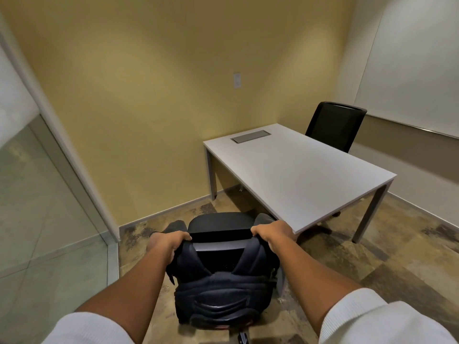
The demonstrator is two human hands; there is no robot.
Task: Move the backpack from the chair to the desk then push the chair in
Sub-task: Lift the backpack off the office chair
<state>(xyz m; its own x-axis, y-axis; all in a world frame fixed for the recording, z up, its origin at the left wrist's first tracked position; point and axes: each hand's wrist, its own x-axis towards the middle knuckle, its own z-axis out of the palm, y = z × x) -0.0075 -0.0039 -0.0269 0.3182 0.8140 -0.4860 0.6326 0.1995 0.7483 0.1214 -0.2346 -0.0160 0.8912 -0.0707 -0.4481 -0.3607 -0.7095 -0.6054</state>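
Observation:
A dark backpack (221,296) hangs on the back of a black office chair (218,223) right in front of me, its two shoulder straps looped over the top of the backrest. My left hand (171,243) grips the left strap at the backrest's top. On the other side my right hand (269,232) grips the right strap. The white desk (305,175) stands to the right and beyond the chair, its near corner close to my right hand.
A second black chair (335,125) sits behind the desk's far side. A grey cable hatch (249,136) is set into the desktop. A glass partition (37,194) runs along the left and a whiteboard (417,70) hangs on the right wall.

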